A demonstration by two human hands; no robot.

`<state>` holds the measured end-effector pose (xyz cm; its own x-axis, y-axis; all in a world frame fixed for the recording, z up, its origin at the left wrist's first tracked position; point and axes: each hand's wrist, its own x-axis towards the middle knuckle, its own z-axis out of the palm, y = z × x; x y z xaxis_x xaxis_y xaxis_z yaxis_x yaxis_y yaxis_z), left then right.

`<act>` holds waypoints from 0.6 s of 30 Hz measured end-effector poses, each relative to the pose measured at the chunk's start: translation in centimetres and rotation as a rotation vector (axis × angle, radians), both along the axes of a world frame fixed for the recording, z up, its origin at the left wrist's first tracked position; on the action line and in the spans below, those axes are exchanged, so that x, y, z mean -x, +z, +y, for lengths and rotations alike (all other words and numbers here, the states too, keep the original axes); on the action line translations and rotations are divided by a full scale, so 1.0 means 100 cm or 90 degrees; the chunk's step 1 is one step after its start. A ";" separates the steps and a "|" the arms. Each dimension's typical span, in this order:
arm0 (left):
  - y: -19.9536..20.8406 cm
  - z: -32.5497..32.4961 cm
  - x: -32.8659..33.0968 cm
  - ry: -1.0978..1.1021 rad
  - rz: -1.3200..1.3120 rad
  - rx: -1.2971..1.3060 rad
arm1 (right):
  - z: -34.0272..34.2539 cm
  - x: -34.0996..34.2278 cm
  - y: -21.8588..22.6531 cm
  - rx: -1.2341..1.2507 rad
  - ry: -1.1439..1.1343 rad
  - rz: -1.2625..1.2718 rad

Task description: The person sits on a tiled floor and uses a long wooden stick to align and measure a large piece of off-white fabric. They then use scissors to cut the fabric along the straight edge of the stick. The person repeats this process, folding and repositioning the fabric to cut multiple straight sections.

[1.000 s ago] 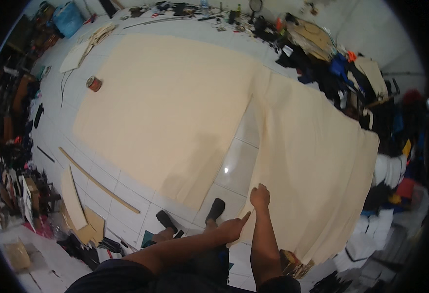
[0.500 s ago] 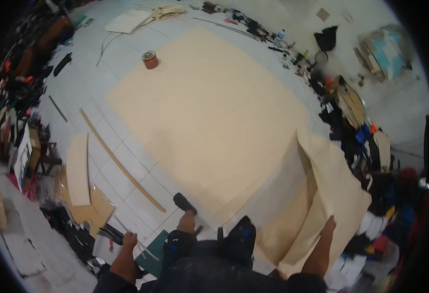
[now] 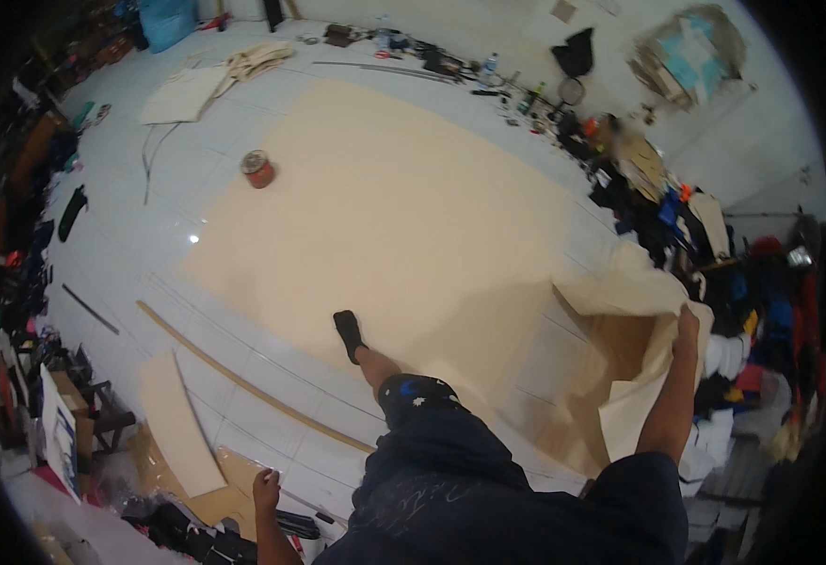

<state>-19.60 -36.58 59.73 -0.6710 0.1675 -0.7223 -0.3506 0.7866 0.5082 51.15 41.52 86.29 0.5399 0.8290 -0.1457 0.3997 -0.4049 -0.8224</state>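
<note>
My right hand (image 3: 687, 331) grips the edge of a cream sheet (image 3: 627, 287), which is raised and folded at the right. Brown shows on the shaded inside of its fold. A wide cream sheet (image 3: 413, 221) lies flat on the tiles; whether the two are joined I cannot tell. A round red tin (image 3: 257, 171) sits near the flat sheet's far left corner. Low at the left, my left hand (image 3: 266, 491) is closed, and what it may hold is too small to make out. My socked foot (image 3: 346, 331) rests on the flat sheet's near edge.
A long curved tan strip (image 3: 243, 379) and a cream panel (image 3: 182, 424) lie on the left floor. Folded cream pieces (image 3: 187, 94) are at the far left. Heaped clothes and bags (image 3: 653, 212) line the right wall; more clutter (image 3: 17, 207) runs along the left.
My right hand has risen and moved right, lifting the cream sheet higher. My foot has stepped forward onto the flat sheet. My left hand has shifted slightly down. The view has tilted and moved.
</note>
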 end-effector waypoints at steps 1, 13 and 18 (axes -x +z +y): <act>0.004 0.000 0.033 -0.060 0.041 -0.002 | 0.003 0.022 -0.018 0.026 0.001 -0.048; 0.094 -0.069 0.226 -0.332 -0.043 0.399 | -0.033 0.081 -0.008 0.098 -0.194 -0.228; 0.069 0.005 0.373 -0.254 -0.082 0.343 | -0.062 0.125 0.138 0.002 -0.150 -0.350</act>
